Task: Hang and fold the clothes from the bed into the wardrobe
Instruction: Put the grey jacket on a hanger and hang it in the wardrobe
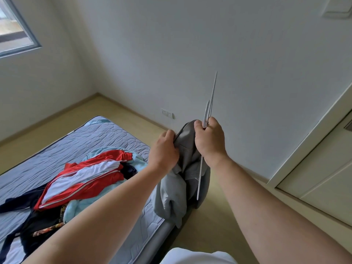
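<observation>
A grey garment (183, 180) hangs in the air over the bed's corner, held up between both hands. My left hand (163, 151) grips its top edge on the left. My right hand (209, 140) grips the garment's top together with a white hanger (210, 103), seen edge-on; one thin arm sticks up above my fist, another runs down across the cloth. On the grey mattress (80, 141) lies a pile of clothes: a red and white jacket (83, 178), a light blue piece (137, 159) and dark items (38, 223).
A white wardrobe (327, 168) stands at the right edge with its door partly in view. Pale wood floor (215, 231) runs between bed and wardrobe. A white wall with sockets (167, 113) is ahead, and a window (15, 25) sits upper left.
</observation>
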`<state>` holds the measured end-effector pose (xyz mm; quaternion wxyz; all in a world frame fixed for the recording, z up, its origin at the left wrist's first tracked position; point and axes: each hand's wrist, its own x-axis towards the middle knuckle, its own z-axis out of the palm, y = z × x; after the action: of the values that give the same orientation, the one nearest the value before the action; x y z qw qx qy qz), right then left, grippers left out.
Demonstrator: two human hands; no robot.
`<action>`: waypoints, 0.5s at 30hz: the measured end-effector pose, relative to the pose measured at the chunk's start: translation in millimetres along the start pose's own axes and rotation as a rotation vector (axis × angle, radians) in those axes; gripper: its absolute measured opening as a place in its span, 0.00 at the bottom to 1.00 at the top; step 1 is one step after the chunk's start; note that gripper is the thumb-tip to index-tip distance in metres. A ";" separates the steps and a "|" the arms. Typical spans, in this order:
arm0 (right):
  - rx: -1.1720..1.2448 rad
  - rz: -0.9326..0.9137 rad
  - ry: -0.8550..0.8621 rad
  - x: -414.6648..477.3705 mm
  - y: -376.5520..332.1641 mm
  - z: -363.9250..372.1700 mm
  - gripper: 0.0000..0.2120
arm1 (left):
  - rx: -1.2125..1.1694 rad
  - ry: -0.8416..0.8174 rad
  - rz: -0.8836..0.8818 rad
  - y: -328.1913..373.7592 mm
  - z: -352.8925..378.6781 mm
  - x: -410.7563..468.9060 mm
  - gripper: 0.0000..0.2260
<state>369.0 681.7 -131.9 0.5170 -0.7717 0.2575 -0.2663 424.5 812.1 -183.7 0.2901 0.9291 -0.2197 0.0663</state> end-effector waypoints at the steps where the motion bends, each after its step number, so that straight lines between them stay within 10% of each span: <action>1: -0.005 0.000 0.026 -1.0 1.3 0.0 0.18 | 0.008 -0.008 -0.022 -1.6 1.4 -0.2 0.07; 15: -0.020 0.110 0.154 2.2 13.0 -15.9 0.17 | 0.217 0.204 0.214 -13.9 -34.2 23.8 0.12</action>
<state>358.3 665.3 -138.5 0.5017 -0.7389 0.3412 -0.2933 452.1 833.0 -156.7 0.2005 0.9147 -0.2781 0.2141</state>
